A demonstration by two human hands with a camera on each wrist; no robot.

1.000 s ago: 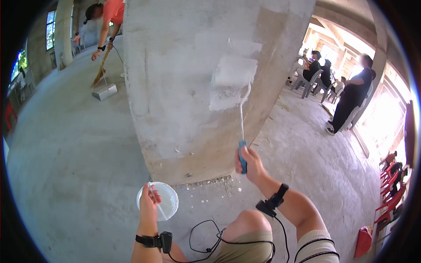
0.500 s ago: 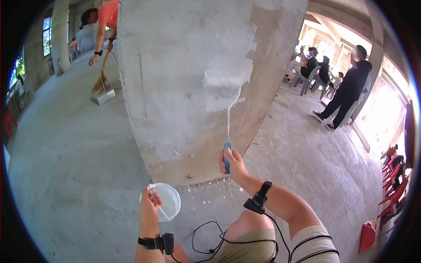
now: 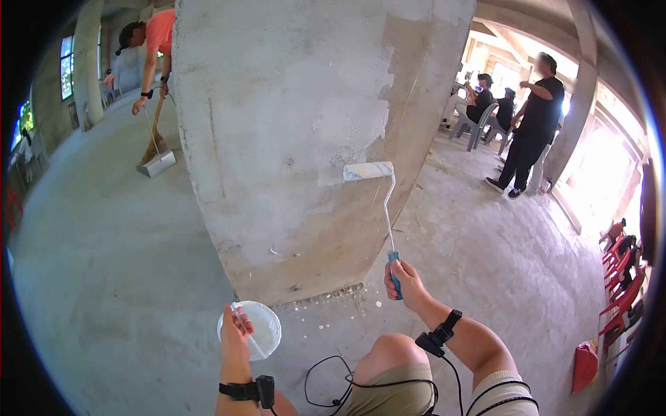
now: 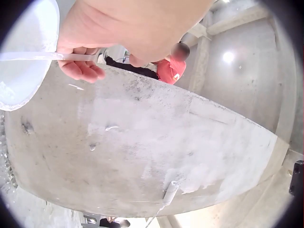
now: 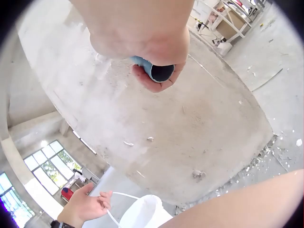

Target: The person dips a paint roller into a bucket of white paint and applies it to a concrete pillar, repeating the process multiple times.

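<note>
My right hand (image 3: 408, 283) grips the blue handle (image 3: 394, 267) of a paint roller, whose whitish sleeve (image 3: 368, 171) is at the face of a concrete pillar (image 3: 277, 139). Fresh white paint shows above and left of the roller. In the right wrist view the fingers curl round the handle (image 5: 142, 62). My left hand (image 3: 236, 333) has its fingers curled round the thin white bail of a white bucket (image 3: 276, 331), which hangs tilted beside the hand. The left wrist view shows the bail (image 4: 42, 56) passing across the fingers.
A person in an orange top (image 3: 159, 33) holds a broom and a dustpan (image 3: 158, 164) at the left. A person in black stands (image 3: 534, 125) at the right near seated people. Red chairs (image 3: 621, 305) line the right edge. Black cables (image 3: 316, 388) lie by my knee.
The roller went down the pillar, then shifted right, with my right hand moving lower. My left hand still holds the bucket. The standing person raised an arm.
</note>
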